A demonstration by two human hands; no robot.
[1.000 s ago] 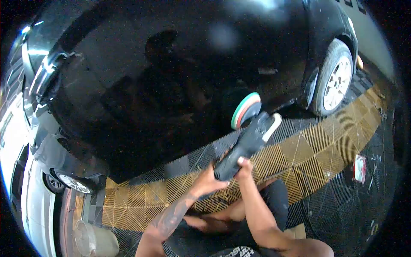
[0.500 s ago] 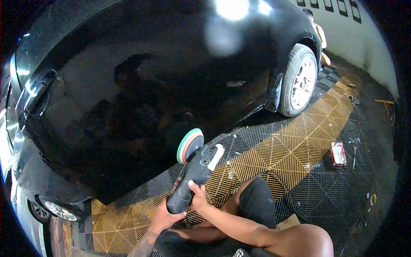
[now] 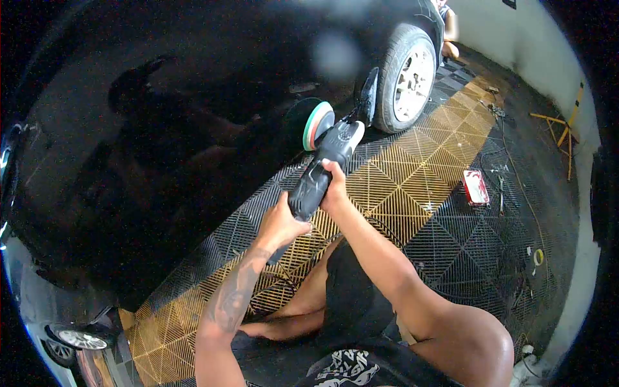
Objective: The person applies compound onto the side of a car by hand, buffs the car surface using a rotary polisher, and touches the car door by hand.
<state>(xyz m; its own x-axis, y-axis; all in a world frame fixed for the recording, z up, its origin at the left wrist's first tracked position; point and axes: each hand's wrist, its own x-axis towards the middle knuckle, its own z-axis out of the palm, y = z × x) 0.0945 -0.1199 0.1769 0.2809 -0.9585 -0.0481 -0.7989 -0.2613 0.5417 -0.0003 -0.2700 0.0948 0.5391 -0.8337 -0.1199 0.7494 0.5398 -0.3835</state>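
Note:
A black power polisher (image 3: pixel 311 188) with a white edge is held in both hands, its head pointing up and right. My left hand (image 3: pixel 281 223) is wrapped round the rear of its body. Further forward, my right hand (image 3: pixel 335 188) grips the body, thumb on top. The round pad (image 3: pixel 316 126), with green, white and red layers, faces the lower side of a black car (image 3: pixel 180 148); whether it touches the paint I cannot tell. The car's wheel (image 3: pixel 411 84) stands just beyond the tool's head.
Yellow and black grid tiles (image 3: pixel 393 187) cover the floor. A red and white box (image 3: pixel 476 188) lies by a wrench (image 3: pixel 501 196). A yellow stand (image 3: pixel 562 134) leans near the wall. Another person (image 3: pixel 449 32) is partly visible behind the wheel. A cable crosses the floor near my knees.
My view has turned right. Both hands, still on the polisher, have shifted forward along the car, and its pad is now close to the wheel.

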